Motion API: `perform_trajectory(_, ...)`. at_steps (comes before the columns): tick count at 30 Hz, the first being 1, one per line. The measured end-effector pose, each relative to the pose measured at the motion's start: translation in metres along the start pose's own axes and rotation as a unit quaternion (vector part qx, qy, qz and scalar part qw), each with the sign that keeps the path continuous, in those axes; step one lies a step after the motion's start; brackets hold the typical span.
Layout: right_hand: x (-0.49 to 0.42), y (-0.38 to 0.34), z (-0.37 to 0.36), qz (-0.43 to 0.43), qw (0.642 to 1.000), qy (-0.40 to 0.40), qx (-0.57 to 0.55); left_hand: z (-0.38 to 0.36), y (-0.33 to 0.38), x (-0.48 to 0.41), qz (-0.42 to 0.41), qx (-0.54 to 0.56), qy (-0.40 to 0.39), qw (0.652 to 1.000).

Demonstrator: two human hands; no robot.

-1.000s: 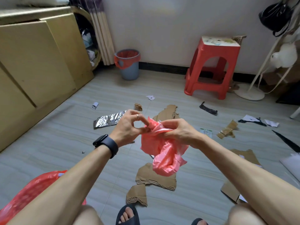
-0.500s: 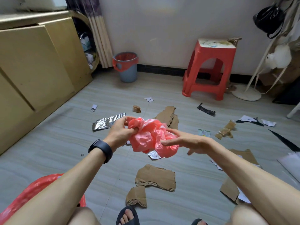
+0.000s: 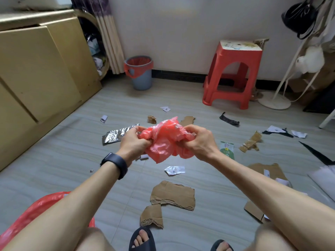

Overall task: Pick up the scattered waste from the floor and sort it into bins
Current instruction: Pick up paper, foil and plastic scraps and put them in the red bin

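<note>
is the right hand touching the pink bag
Touching. The head view shows the right hand with fingers curled into the crumpled pink bag, gripping its right side; the left hand grips the other side.

Thin glossy crinkled plastic bag (image 3: 165, 140), shiny creased foil strip (image 3: 117, 135), matt rough-torn cardboard (image 3: 173, 195).

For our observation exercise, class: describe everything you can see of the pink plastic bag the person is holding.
The bag is thin, translucent pinkish-red plastic, crumpled into a loose, glossy, wrinkled bunch. It is held in the air above the floor. The left hand grips its left side and the right hand its right side, fingers curled into the film. A flap hangs down between them; a peak sticks up on top. Whether anything is inside cannot be seen.
</note>
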State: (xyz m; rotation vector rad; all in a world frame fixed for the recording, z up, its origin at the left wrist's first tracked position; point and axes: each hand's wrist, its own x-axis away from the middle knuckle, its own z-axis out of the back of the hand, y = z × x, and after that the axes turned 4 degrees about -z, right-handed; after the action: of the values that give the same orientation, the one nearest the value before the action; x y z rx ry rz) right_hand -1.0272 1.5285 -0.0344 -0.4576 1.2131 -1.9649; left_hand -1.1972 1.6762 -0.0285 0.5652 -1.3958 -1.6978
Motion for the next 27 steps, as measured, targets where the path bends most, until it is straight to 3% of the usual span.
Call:
perform_trajectory(2, 0.000, -0.007, -0.015, 0.129, 0.978, 0.112, 0.120, -0.010, 0.001, -0.003, -0.010, 0.001, 0.069, 0.998)
perform_trajectory(5, -0.004, -0.007, -0.029, 0.262, 0.935, 0.158, 0.178, -0.025, 0.019, 0.005, -0.026, 0.079, 0.109, 0.991)
perform_trajectory(10, -0.004, 0.002, -0.031, 0.430, 0.849, 0.146, 0.269, -0.026, 0.036, 0.015, 0.035, 0.251, -0.011, 0.967)
perform_trajectory(14, 0.000, 0.002, -0.037, 0.499, 0.807, 0.067, 0.308, -0.012, 0.026, 0.002, 0.033, 0.209, 0.029, 0.977)
perform_trajectory(17, 0.002, 0.000, -0.039, 0.447, 0.862, 0.019, 0.238, 0.001, 0.015, -0.005, -0.024, 0.109, 0.078, 0.991)
perform_trajectory(20, 0.003, -0.015, -0.034, 0.330, 0.932, 0.058, 0.138, 0.010, 0.012, -0.005, -0.085, 0.020, 0.085, 0.993)
perform_trajectory(22, -0.001, -0.020, -0.029, 0.259, 0.957, 0.050, 0.120, 0.010, 0.012, -0.001, -0.097, -0.031, 0.056, 0.993)
perform_trajectory(27, -0.008, -0.008, -0.013, 0.068, 0.993, -0.022, 0.092, 0.009, 0.017, 0.005, -0.089, -0.020, -0.037, 0.995)
